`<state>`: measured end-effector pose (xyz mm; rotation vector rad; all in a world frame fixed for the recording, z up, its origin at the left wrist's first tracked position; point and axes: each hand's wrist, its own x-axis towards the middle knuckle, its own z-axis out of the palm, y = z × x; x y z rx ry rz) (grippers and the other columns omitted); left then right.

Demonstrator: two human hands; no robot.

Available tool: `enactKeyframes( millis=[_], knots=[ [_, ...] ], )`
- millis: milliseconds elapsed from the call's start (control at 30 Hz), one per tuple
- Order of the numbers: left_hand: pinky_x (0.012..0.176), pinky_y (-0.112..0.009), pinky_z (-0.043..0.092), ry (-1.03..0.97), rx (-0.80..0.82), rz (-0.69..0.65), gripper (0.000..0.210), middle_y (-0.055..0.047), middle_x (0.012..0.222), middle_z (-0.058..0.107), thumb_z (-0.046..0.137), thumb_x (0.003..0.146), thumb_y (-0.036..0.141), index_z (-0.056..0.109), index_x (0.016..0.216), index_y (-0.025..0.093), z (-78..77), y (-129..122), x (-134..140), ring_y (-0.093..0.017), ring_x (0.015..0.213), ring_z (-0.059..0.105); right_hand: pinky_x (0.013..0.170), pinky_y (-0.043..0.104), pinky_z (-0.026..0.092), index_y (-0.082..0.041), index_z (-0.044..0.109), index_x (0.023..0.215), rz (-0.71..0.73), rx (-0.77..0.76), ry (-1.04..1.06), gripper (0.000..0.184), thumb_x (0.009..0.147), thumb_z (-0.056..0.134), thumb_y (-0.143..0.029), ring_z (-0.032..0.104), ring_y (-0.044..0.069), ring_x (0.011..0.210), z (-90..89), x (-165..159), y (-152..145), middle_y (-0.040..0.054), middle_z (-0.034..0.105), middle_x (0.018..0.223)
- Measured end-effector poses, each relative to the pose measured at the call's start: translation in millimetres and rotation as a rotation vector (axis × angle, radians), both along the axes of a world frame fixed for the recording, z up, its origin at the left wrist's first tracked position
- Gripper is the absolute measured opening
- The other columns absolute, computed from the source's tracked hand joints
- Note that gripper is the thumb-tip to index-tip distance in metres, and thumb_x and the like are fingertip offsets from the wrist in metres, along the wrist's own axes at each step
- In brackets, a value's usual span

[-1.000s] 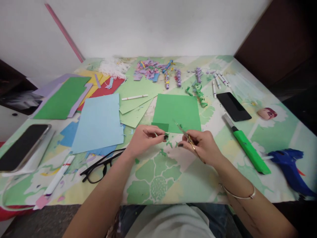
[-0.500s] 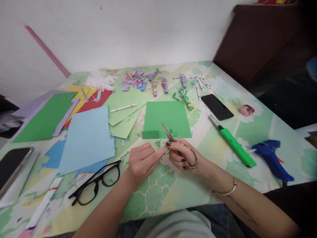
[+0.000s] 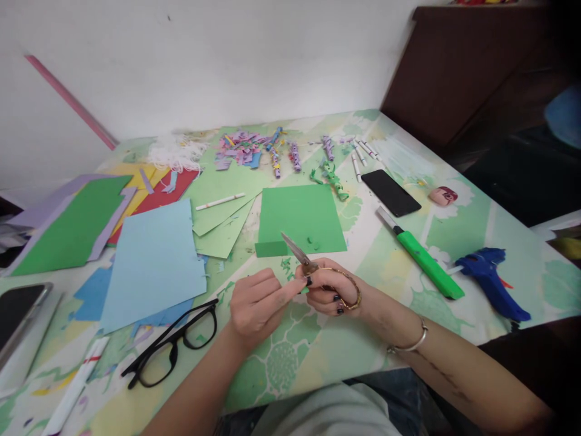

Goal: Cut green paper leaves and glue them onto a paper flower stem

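My right hand (image 3: 330, 289) is closed round the handles of small scissors (image 3: 298, 250) with a patterned gold-brown grip; their blades point up and left. My left hand (image 3: 259, 303) is closed, its index finger stretched to meet my right thumb. At that fingertip a small piece of green paper (image 3: 304, 290) shows, mostly covered by fingers. Beyond both hands lies a green sheet (image 3: 299, 212) with a cut strip (image 3: 271, 249) along its near left edge and a few curled bits on it. Green scraps (image 3: 285, 264) lie just in front of it.
To the right are a utility knife (image 3: 429, 263), a blue glue gun (image 3: 488, 281) and a black phone (image 3: 391, 192). Eyeglasses (image 3: 175, 342) and a light blue sheet (image 3: 152, 260) lie left. Rolled paper figures (image 3: 333, 175), markers (image 3: 357, 168) and paper scraps (image 3: 242, 147) are farther back.
The view has shifted slightly. The scissors have tilted farther left, and the green piece at my fingertips shows more clearly. Both hands stay together, with the scissors still in my right hand.
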<state>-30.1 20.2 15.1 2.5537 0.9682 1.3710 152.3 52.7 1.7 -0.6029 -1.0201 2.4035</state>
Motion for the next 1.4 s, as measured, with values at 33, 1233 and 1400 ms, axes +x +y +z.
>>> enactKeyframes(
  millis=[33, 1233, 1400],
  knots=[
    [0.048, -0.026, 0.03, -0.017, -0.005, -0.013, 0.034, 0.001, 0.05, 0.047, 0.055, 0.081, 0.005, 0.066, 0.11, 0.019, -0.4, 0.3, 0.7, -0.013, 0.05, 0.043, 0.03, 0.016, 0.014, -0.018, 0.051, 0.078, -0.01, 0.009, -0.013, 0.003, 0.075, 0.052, -0.019, 0.016, 0.004, 0.032, 0.6, -0.4, -0.1, -0.013, 0.027, 0.04],
    [0.048, -0.016, 0.041, -1.101, -1.028, 0.002, 0.011, 0.003, 0.062, 0.062, 0.075, 0.071, 0.026, 0.067, 0.075, 0.019, -12.5, 4.7, 20.0, -0.006, 0.052, 0.051, 0.047, 0.021, 0.027, -0.021, 0.035, 0.069, -0.522, 1.442, -0.915, 0.034, 0.076, 0.058, -0.045, 0.042, 0.009, 0.044, -2.5, -16.7, -17.8, -0.0055, 0.045, 0.049],
    [0.051, -0.017, 0.042, -1.11, -1.038, 0.01, 0.012, 0.003, 0.064, 0.061, 0.076, 0.069, 0.025, 0.068, 0.075, 0.019, -14.0, 3.0, 21.3, -0.007, 0.055, 0.052, 0.046, 0.022, 0.027, -0.02, 0.039, 0.069, -0.55, 1.526, -1.002, 0.035, 0.08, 0.053, -0.05, 0.049, 0.012, 0.045, -4.9, -18.9, -19.2, -0.0015, 0.051, 0.051]
  ],
)
